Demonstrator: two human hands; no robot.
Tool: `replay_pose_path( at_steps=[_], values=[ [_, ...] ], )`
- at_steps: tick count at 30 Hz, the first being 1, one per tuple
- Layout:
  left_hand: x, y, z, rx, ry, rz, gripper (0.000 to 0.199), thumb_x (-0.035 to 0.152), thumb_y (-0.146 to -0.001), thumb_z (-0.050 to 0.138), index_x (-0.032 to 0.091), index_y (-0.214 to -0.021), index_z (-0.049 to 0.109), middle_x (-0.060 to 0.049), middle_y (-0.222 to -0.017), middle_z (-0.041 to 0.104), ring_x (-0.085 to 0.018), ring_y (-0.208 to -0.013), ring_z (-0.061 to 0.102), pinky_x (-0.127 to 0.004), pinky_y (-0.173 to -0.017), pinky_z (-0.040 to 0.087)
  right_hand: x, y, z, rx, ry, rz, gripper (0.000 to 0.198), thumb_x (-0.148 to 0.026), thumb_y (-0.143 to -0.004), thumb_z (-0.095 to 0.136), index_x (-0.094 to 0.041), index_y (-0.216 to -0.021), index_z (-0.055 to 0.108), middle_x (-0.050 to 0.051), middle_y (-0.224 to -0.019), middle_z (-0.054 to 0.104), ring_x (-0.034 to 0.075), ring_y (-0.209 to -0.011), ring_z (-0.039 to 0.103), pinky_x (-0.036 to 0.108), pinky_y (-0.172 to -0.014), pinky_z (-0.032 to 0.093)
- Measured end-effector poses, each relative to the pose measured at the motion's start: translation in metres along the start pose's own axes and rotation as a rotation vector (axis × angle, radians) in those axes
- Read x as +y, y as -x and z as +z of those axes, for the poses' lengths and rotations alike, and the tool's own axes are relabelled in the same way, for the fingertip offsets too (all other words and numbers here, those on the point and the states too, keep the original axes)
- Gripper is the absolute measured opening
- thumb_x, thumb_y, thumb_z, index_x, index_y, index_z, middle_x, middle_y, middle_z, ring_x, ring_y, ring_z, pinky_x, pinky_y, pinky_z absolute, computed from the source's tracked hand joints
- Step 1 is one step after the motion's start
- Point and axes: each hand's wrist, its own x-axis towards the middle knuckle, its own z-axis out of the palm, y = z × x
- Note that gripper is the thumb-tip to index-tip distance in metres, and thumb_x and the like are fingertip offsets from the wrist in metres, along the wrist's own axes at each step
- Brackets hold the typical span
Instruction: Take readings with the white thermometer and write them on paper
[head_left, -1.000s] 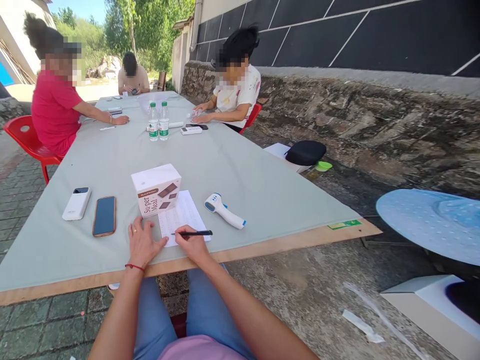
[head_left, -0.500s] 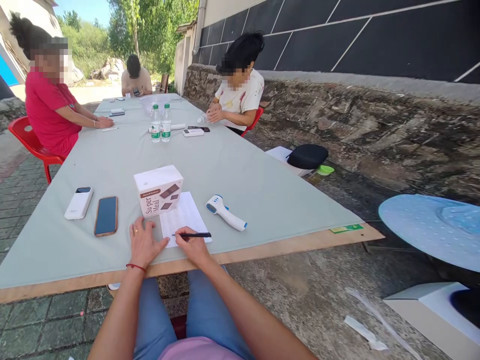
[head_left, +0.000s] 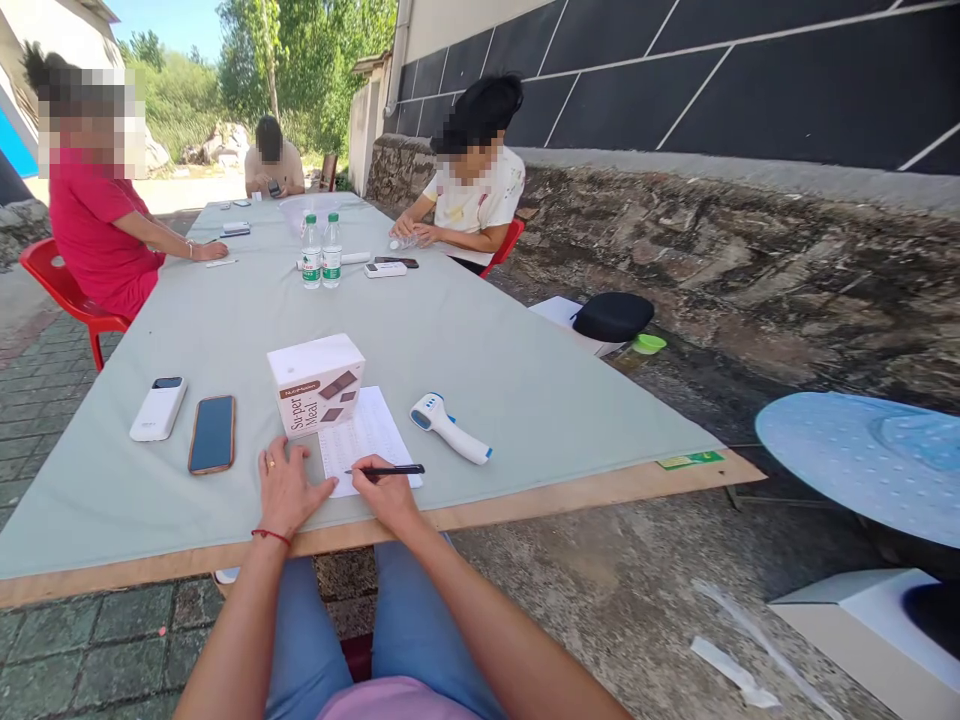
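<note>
My right hand (head_left: 384, 492) grips a black pen (head_left: 397, 470), its tip low over a white sheet of paper (head_left: 364, 440) marked with faint printed rows. On the left edge of the sheet rests my left hand (head_left: 289, 485), fingers spread, thumb on the paper. Just beyond that hand a white and brown box (head_left: 319, 385) stands upright and covers the sheet's far left corner. To the right of the paper lies a white and blue infrared thermometer (head_left: 450, 428). A smartphone (head_left: 212, 434) and a white power bank (head_left: 159, 408) are left of my left hand.
Two water bottles (head_left: 321, 252) stand mid-table, near another white power bank (head_left: 385, 270). One person (head_left: 105, 220) sits at the left, another (head_left: 480, 195) at the right, a third (head_left: 274, 165) at the far end. A blue dotted round surface (head_left: 862, 460) is at the right.
My hands, pen and paper stay in nearly the same place. The person at the right has spread their hands a little over a clear bottle; the left person's hand has shifted slightly.
</note>
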Motion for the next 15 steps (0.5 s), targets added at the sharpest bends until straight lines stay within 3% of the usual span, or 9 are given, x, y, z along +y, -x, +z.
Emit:
replay_pose_path(
  at_steps=[15],
  values=[
    [0.0011, -0.0004, -0.0015, 0.013, -0.014, 0.015, 0.046, 0.046, -0.066, 0.075, 0.020, -0.097, 0.052, -0.018, -0.125, 0.049, -0.036, -0.131, 0.040, -0.056, -0.110, 0.026, 0.0020, 0.0001, -0.0010, -0.018, 0.018, -0.049, 0.018, -0.038, -0.068, 0.048, -0.023, -0.064, 0.058, 0.001, -0.063, 0.062, 0.019, -0.064, 0.057, 0.032, -0.065, 0.045]
  ],
)
